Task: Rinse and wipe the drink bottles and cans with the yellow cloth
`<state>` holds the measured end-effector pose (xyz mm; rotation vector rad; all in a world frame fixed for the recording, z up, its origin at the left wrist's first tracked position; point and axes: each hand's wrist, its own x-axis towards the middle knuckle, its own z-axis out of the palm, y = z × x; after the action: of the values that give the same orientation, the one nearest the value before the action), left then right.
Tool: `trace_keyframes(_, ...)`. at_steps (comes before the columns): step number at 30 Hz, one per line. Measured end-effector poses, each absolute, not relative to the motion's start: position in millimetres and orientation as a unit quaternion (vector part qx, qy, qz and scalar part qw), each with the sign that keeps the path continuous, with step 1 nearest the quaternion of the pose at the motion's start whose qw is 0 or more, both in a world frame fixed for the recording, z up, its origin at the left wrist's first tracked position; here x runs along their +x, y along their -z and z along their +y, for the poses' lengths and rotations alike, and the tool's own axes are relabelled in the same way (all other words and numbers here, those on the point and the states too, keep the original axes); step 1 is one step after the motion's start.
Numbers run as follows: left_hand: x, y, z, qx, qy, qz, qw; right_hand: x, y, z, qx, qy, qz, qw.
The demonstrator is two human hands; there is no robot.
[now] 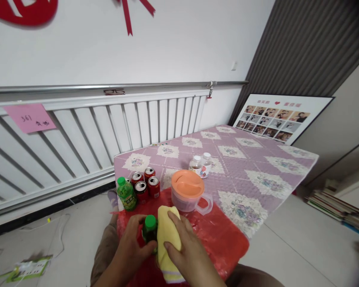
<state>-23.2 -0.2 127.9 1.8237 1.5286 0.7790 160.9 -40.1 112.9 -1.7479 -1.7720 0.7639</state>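
Observation:
My left hand [135, 243] is wrapped round a green-capped bottle [150, 224] close to me; its lower part is hidden behind my fingers. In my right hand [188, 244] is a folded yellow cloth [167, 233], pressed against the bottle's right side. Both are over a red plastic sheet [224, 239] spread on the near part of the table. A second green-capped bottle [127, 195] with a green label stands upright beyond my left hand. Just past the cloth sits a clear plastic container [184, 201] with an orange lid [187, 183] and a side handle.
Several opened red cans [153, 186] stand grouped at the left table edge. Two small white-capped bottles [201, 164] are behind the container. A purple patterned tablecloth [236, 159] covers the table. A white radiator [131, 123] runs along the wall, and a photo board [272, 115] leans at the far right.

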Motion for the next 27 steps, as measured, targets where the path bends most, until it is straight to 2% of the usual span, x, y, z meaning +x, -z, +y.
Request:
trace_keyframes(5, -29, -121, 4, 0.702, -0.318, 0.548, 0.324, 157, -93, -42, -0.655, -0.308, -0.645, 0.245)
trace_keyframes(12, -44, -106, 19, 0.725, -0.302, 0.467, 0.406, 157, -65, -51, -0.673, -0.307, -0.649, 0.179)
trace_keyframes(16, -50, -99, 23, 0.729, -0.283, 0.443, 0.438, 162, -64, -51, -0.677, -0.296, -0.648, 0.183)
trace_keyframes(22, -34, -115, 8, 0.703, -0.295, 0.550, 0.341, 167, -98, -43, -0.682, -0.273, -0.637, 0.234)
trace_keyframes(27, -23, -128, -2, 0.698, -0.307, 0.569, 0.307, 157, -113, -38, -0.641, -0.285, -0.654, 0.281)
